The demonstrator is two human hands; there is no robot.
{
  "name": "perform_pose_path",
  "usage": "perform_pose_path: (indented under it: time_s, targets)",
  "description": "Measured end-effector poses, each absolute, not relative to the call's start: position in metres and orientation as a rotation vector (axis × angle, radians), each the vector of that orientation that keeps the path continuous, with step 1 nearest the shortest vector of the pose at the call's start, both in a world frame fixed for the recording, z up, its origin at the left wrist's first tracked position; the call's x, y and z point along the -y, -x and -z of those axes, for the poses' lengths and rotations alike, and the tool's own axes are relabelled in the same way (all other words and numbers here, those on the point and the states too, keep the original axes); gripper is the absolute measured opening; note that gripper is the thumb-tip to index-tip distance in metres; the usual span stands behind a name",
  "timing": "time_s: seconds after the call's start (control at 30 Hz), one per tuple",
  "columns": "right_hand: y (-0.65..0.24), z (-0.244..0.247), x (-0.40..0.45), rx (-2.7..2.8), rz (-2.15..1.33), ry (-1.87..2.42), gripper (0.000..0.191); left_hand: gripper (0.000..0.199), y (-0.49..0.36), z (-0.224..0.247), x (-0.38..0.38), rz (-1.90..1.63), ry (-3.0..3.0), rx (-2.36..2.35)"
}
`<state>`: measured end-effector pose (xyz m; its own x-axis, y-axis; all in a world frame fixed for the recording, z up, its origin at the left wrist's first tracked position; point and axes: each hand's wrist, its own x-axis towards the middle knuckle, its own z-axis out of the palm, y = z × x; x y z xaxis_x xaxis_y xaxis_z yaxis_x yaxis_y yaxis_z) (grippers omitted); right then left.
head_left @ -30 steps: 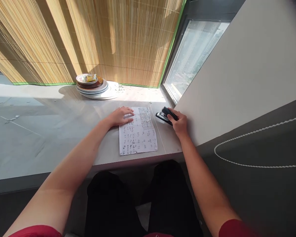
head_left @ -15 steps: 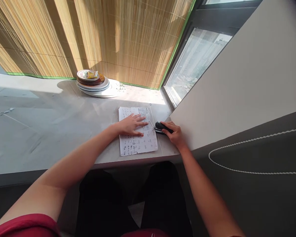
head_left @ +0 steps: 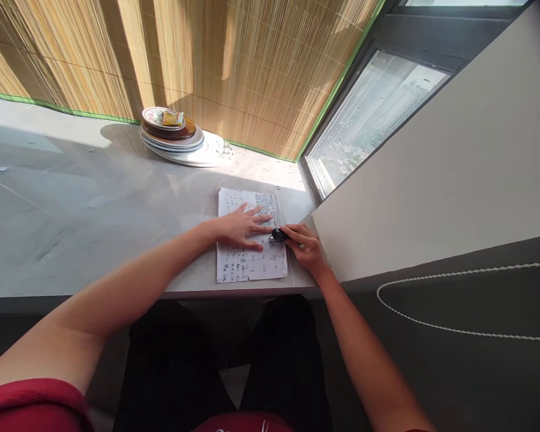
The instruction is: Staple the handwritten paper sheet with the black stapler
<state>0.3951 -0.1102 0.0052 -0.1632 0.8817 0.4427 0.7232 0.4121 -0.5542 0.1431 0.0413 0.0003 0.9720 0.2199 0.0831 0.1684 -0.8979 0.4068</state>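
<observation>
A creased white paper (head_left: 263, 271) covered in handwriting and a block of dense dark lines lies on the pale stone ledge. My left hand (head_left: 243, 228) rests flat on it, fingers spread. From the right, my right hand (head_left: 306, 245) grips a small black stapler (head_left: 279, 234), its front end over the paper's right part, close to my left fingertips. The stapler's rear is hidden within my right fingers. Whether the paper is one sheet or several I cannot tell.
Stacked plates (head_left: 173, 144) with a small yellow packet (head_left: 171, 118) on top stand at the back of the ledge (head_left: 94, 222). A bamboo blind (head_left: 234, 72) hangs behind. On the right are a window (head_left: 369, 114), a white wall (head_left: 432, 180) and a looped bead cord (head_left: 382, 294).
My right hand has moved the stapler left, from the paper's right edge to farther over the paper. My left hand stays flat on the sheet. The camera view has tilted slightly.
</observation>
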Motion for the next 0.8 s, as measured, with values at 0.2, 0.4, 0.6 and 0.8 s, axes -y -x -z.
perform_pose_path:
  time_s: [0.2,0.4,0.6,0.8]
  targets:
    - [-0.387,-0.002,0.110,2.064,-0.114,1.386,0.046,0.068,-0.143,0.001,-0.041,-0.183,-2.717,-0.269]
    - [-0.387,0.000,0.111,2.143,0.044,1.367,0.050,0.069,-0.141,-0.007,-0.038,-0.146,-2.704,-0.274]
    - [-0.385,0.002,0.110,2.172,0.155,1.386,0.049,0.068,-0.140,-0.012,-0.035,-0.117,-2.717,-0.282]
    - [-0.384,0.001,0.111,2.179,0.176,1.406,0.048,0.068,-0.142,-0.011,-0.034,-0.094,-2.734,-0.295]
